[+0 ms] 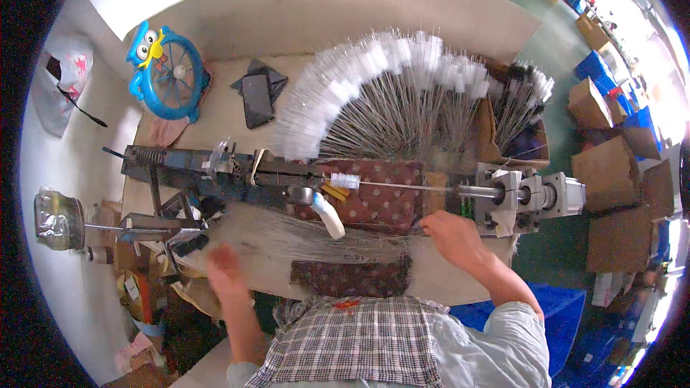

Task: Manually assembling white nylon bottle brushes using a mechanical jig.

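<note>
A small wire brush with white bristles (pixel 345 181) lies level in the machine, its thin stem running right into the metal spindle (pixel 481 192). My right hand (pixel 449 236) is below that stem, at the right end of a dotted brown cloth, fingers pinched together; what they hold, if anything, is too small to make out. My left hand (pixel 226 264) is smeared by motion near the left end of a loose bundle of thin wires (pixel 338 242) along the bench's near side. A white curved handle (pixel 329 217) sticks out from the machine between my hands.
Beyond the machine, many finished-looking white brushes (pixel 402 57) fan out, with dark-tipped ones in a cardboard box (pixel 492 133) to their right. A blue owl-shaped fan (pixel 172 72) and a phone (pixel 257 100) rest at the back left. Cardboard boxes (pixel 614 165) stack at the right.
</note>
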A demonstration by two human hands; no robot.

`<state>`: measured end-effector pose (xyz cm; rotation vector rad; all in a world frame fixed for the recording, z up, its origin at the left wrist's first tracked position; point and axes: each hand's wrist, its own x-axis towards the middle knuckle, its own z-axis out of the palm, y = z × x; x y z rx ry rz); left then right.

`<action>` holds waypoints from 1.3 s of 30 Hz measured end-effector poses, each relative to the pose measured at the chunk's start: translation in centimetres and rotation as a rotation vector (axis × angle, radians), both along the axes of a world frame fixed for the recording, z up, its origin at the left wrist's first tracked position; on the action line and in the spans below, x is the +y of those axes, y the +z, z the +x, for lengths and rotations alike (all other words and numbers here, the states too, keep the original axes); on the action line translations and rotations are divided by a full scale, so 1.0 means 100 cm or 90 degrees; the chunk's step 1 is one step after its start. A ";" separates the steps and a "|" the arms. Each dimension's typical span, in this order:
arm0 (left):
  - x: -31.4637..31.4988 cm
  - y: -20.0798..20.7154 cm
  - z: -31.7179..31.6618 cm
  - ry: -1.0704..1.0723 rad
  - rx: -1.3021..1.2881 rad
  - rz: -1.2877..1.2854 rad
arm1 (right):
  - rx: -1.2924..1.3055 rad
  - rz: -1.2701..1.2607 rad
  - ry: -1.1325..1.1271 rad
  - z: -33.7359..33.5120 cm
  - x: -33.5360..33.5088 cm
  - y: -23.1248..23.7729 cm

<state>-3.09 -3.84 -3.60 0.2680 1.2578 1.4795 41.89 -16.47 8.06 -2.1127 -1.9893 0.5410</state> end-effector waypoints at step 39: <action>0.045 0.111 0.358 -0.489 1.177 0.874 | 0.090 0.345 -0.128 0.038 0.039 0.063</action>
